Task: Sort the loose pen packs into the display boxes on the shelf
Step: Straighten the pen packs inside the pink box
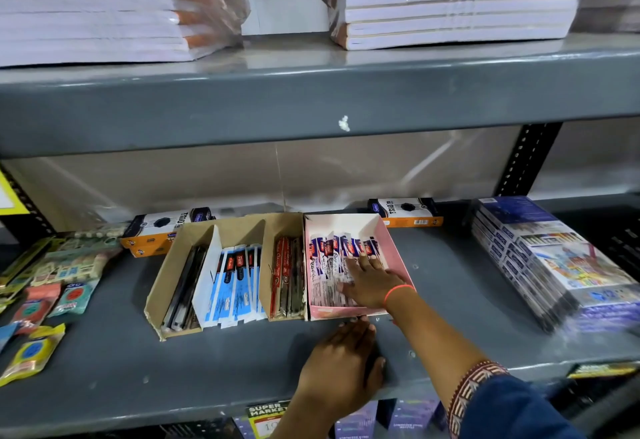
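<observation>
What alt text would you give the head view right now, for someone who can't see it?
A person's right hand presses flat on pen packs inside a pink display box on a grey shelf, while the left hand rests at the box's front edge. Beside it, a cardboard box holds blue and red packs.

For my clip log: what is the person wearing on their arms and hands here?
Both hands are bare, with no gloves or rings that I can make out. The right hand has a thin orange-red thread band around its wrist. Further up that arm is a dark blue sleeve ending in a red-and-white patterned cuff. The left hand shows nothing worn; its forearm runs out of view.
</observation>
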{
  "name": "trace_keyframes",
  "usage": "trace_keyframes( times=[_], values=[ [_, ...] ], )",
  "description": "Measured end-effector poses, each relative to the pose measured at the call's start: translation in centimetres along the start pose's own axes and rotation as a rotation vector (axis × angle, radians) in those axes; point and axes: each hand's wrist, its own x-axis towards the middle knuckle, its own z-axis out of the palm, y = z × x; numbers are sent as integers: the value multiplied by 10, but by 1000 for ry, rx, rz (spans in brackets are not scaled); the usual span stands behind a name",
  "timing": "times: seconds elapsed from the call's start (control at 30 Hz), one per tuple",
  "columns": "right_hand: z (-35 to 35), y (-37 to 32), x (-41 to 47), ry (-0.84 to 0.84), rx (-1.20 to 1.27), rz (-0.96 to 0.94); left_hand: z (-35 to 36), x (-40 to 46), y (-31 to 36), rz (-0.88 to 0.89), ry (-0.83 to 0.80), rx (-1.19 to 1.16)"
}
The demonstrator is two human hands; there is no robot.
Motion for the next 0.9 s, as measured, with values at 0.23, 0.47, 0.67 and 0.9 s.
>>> trace_keyframes(
  times=[0.23, 0.47, 0.67, 0.9],
  values=[
    [-2, -6, -1, 136, 34, -44, 3, 1, 0, -10, -46, -5],
    [-3, 3, -1, 38, 19, -55, 1, 1, 1, -30, -34, -7],
    [-2, 5, -18, 272, 43, -121, -2, 2, 4, -112, -134, -92],
    [18, 18, -65, 405, 53, -83, -5, -30, 9, -232, -297, 47]
  ],
)
